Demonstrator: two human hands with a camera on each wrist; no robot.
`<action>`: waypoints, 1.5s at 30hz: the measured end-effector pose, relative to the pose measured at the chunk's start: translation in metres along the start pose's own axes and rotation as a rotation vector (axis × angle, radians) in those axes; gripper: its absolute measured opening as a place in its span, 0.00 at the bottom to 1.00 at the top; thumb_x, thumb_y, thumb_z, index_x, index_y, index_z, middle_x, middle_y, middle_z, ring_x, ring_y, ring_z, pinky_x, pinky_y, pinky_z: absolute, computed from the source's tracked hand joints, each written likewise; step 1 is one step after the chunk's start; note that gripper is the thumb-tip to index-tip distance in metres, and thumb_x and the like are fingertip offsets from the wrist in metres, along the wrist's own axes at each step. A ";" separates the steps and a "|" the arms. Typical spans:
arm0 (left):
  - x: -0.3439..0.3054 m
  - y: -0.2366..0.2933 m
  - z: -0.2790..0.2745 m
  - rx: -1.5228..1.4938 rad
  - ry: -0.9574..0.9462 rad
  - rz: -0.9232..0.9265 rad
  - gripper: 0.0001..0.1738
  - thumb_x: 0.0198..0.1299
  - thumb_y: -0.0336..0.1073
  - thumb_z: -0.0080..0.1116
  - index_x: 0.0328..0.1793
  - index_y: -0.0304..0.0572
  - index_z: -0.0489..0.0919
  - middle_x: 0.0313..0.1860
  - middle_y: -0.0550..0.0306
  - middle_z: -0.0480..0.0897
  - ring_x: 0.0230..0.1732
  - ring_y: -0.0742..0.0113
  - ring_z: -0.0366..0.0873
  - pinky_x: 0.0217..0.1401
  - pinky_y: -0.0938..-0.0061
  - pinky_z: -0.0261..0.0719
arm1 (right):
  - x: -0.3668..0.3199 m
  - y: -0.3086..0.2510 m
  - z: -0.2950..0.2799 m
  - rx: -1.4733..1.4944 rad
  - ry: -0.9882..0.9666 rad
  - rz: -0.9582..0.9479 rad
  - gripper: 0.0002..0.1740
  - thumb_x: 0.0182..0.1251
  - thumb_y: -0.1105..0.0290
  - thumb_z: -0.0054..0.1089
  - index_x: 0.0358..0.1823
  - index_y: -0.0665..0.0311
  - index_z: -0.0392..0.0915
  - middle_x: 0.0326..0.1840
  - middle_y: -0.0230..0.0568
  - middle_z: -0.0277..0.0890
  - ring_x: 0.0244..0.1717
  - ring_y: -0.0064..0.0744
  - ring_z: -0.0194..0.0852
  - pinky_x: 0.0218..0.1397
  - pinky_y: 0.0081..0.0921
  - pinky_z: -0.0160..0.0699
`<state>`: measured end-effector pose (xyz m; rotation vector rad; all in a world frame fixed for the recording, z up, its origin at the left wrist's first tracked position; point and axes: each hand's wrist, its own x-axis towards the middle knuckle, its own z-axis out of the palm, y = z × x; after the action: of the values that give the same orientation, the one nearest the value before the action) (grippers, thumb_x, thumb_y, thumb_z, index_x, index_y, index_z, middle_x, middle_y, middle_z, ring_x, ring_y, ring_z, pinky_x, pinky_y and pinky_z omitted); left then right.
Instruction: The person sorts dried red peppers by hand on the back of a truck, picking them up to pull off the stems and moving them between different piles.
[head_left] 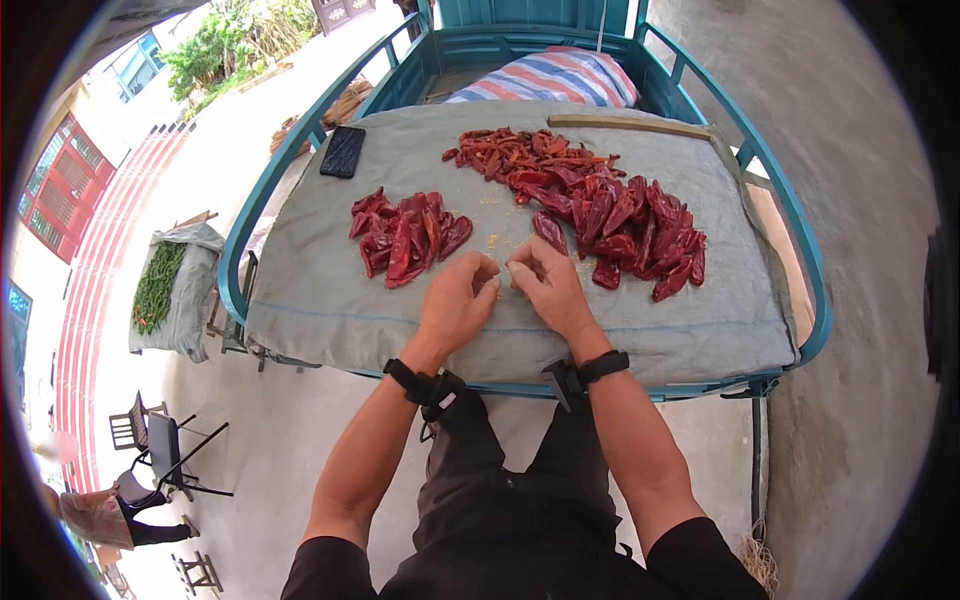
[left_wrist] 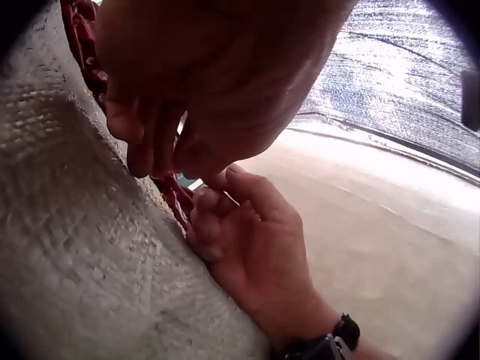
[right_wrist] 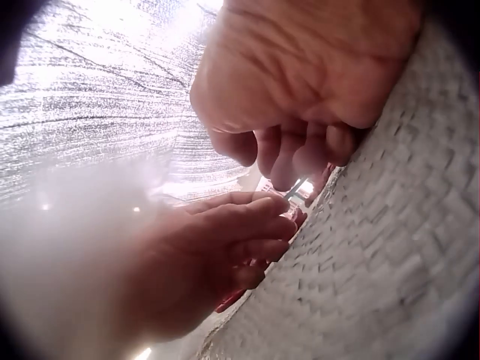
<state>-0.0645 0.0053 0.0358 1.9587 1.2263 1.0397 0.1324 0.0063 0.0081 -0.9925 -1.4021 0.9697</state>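
Over the front of the grey woven cover, my left hand (head_left: 460, 302) and my right hand (head_left: 552, 288) meet nearly fingertip to fingertip, fingers curled. A short, thin pale strand (right_wrist: 295, 188) spans the small gap between them in the right wrist view; it looks pinched at both ends, and its kind is too small to make out. Left of the hands lies a small pile of dried red peppers (head_left: 405, 236). To the right is a larger pile of red peppers (head_left: 640, 228), with one single pepper (head_left: 549, 232) just beyond my right fingers.
Shrivelled orange-red pepper pieces (head_left: 525, 152) lie farther back, near a wooden strip (head_left: 630, 126). A black phone (head_left: 342, 152) rests at the back left. Blue rails (head_left: 790, 220) border the cart bed. Green peppers (head_left: 160, 285) and a folding chair (head_left: 170, 450) stand off left, near another person (head_left: 95, 518).
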 end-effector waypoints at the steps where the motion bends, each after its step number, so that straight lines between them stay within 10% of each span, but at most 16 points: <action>1: -0.001 -0.003 0.005 0.003 0.005 -0.020 0.09 0.70 0.28 0.71 0.54 0.35 0.87 0.43 0.50 0.91 0.43 0.58 0.90 0.48 0.62 0.86 | 0.001 0.002 -0.001 -0.069 -0.005 -0.001 0.10 0.79 0.67 0.69 0.47 0.69 0.83 0.34 0.36 0.86 0.35 0.24 0.82 0.43 0.29 0.84; 5: -0.008 -0.022 0.019 -0.064 0.087 -0.063 0.09 0.68 0.27 0.71 0.53 0.36 0.88 0.42 0.50 0.91 0.40 0.58 0.90 0.45 0.63 0.85 | -0.002 -0.013 0.000 -0.250 -0.022 -0.007 0.09 0.77 0.69 0.69 0.49 0.68 0.84 0.36 0.46 0.89 0.35 0.37 0.88 0.45 0.36 0.86; 8: -0.012 -0.018 0.016 -0.044 0.097 -0.025 0.09 0.68 0.26 0.70 0.52 0.37 0.88 0.42 0.51 0.91 0.39 0.60 0.90 0.45 0.64 0.85 | -0.001 -0.009 0.003 -0.289 0.002 -0.041 0.09 0.78 0.71 0.69 0.51 0.69 0.84 0.37 0.38 0.86 0.35 0.24 0.82 0.44 0.30 0.84; 17: -0.015 -0.022 0.015 -0.134 0.111 -0.046 0.07 0.71 0.26 0.70 0.53 0.36 0.89 0.39 0.61 0.89 0.39 0.74 0.82 0.46 0.73 0.81 | 0.018 -0.029 -0.023 -0.942 0.121 -0.204 0.18 0.71 0.74 0.70 0.61 0.63 0.79 0.57 0.55 0.81 0.49 0.64 0.93 0.51 0.54 0.92; 20: -0.015 -0.024 0.017 -0.167 0.118 -0.088 0.09 0.70 0.26 0.69 0.54 0.37 0.89 0.40 0.53 0.91 0.39 0.66 0.88 0.47 0.67 0.85 | 0.030 -0.029 -0.027 -1.154 0.054 0.036 0.19 0.75 0.73 0.65 0.65 0.60 0.78 0.64 0.56 0.80 0.53 0.67 0.92 0.56 0.59 0.91; 38: -0.016 -0.022 0.016 -0.208 0.119 -0.071 0.07 0.73 0.26 0.71 0.55 0.38 0.89 0.40 0.64 0.88 0.37 0.79 0.78 0.44 0.76 0.79 | 0.012 -0.010 -0.032 -0.965 0.069 -0.141 0.18 0.72 0.77 0.64 0.62 0.66 0.77 0.55 0.64 0.87 0.51 0.71 0.92 0.56 0.61 0.89; 45: -0.015 -0.025 0.019 -0.229 0.167 -0.062 0.10 0.73 0.28 0.72 0.57 0.36 0.87 0.42 0.55 0.90 0.39 0.68 0.86 0.46 0.69 0.85 | -0.001 -0.015 -0.011 -0.389 0.065 0.046 0.15 0.75 0.78 0.69 0.60 0.69 0.81 0.46 0.49 0.89 0.41 0.38 0.89 0.48 0.38 0.87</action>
<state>-0.0639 0.0004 0.0014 1.6776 1.1886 1.2728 0.1425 0.0010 0.0222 -1.3352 -1.5514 0.7015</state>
